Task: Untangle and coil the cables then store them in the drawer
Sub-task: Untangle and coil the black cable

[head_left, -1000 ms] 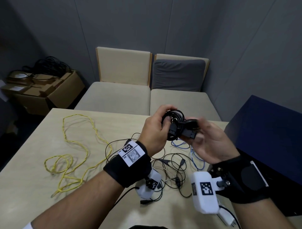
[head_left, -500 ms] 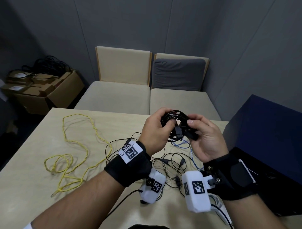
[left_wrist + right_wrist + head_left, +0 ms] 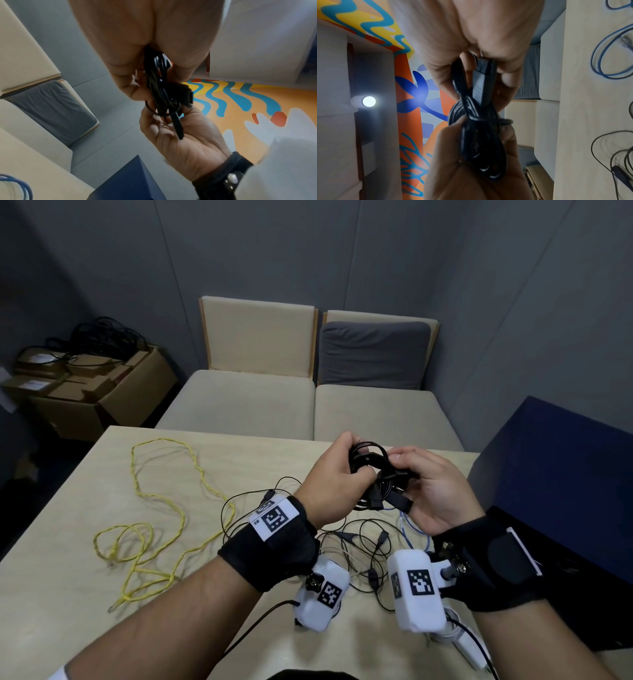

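glossy black coiled cable (image 3: 375, 470), both hands gripping

Wrist gear in black and white.
Left wrap (image 3: 270, 546) carries a white coded tag (image 3: 274, 517); left camera (image 3: 323, 594) and right camera (image 3: 416, 587), white, bear black square codes; a black cable (image 3: 281, 603) leaves the left one; metal studs (image 3: 232, 178) sit on the right wrap (image 3: 496, 563).

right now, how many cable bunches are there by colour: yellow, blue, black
yellow cable: 1, loose on the table
blue cable: 1, on the table
black: 2, a coil held by left hand and right hand, a thin tangle on the table
total: 4
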